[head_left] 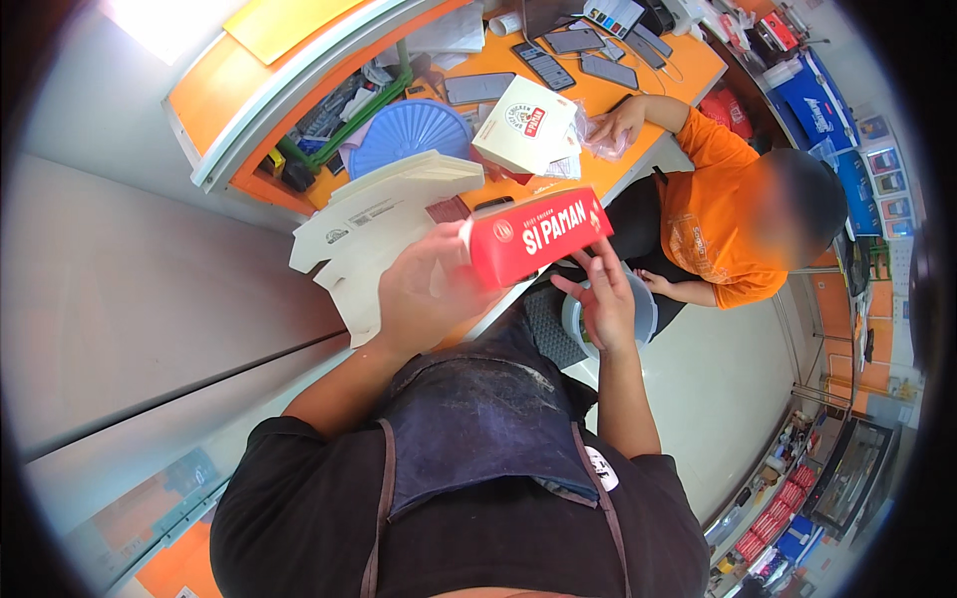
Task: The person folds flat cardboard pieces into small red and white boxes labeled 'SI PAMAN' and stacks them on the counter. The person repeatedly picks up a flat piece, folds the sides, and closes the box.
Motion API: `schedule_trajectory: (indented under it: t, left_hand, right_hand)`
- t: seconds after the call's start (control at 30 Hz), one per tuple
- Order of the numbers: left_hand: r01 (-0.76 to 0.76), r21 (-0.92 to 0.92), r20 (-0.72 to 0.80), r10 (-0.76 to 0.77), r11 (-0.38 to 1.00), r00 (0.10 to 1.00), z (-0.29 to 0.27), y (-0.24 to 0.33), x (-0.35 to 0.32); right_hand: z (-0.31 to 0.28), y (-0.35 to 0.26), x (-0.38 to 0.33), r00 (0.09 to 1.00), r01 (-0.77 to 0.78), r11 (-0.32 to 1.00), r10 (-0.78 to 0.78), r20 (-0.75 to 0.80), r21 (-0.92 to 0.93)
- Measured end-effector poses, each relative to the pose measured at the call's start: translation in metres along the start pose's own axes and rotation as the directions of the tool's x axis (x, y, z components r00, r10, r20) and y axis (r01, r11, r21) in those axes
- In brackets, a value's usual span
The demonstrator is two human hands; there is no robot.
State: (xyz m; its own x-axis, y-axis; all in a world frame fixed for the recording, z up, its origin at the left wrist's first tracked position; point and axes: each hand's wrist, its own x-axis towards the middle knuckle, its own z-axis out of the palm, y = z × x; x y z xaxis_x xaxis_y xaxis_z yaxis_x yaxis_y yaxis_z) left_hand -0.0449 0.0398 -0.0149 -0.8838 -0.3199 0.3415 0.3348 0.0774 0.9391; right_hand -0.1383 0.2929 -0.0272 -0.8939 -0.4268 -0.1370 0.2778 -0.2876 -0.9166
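Note:
A red cardboard food box [546, 239] with white lettering is held up in front of my chest, tilted. My left hand [427, 287], blurred, grips its left end. Below the box's right end is my right hand [608, 299], palm up with fingers spread, one fingertip at or close to the lower edge. Flat, unfolded pale cardboard box blanks [374, 234] lie on the counter beyond my left hand. Farther back stands a folded white food box [525, 124] with a red and black print, beside a blue round lid [409, 138].
At the right a person in an orange shirt [713, 214] sits, one hand on the orange desk [688, 75]. Several phones [543, 66] lie there. A translucent bucket [643, 304] stands below my right hand. Shelves with goods [788, 498] line the right side.

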Motion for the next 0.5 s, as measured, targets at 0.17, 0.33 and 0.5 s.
schedule_trajectory:
  t: [0.17, 0.33, 0.5]
  left_hand:
    - [-0.610, 0.382, 0.439, 0.444, 0.695, 0.781, 0.011, -0.019, 0.037]
    - [-0.594, 0.610, 0.366, 0.478, 0.525, 0.799, 0.030, -0.017, 0.053]
    - [-0.184, 0.583, 0.292, 0.007, 0.791, 0.956, 0.003, -0.038, 0.014]
  right_hand:
    - [0.031, -0.025, 0.019, 0.997, 0.000, 0.967, -0.019, 0.072, 0.255]
    - [0.045, -0.029, 0.083, 0.963, 0.156, 0.988, -0.150, -0.226, 0.008]
    - [0.033, -0.022, 0.165, 0.927, 0.209, 0.954, -0.263, -0.266, -0.214]
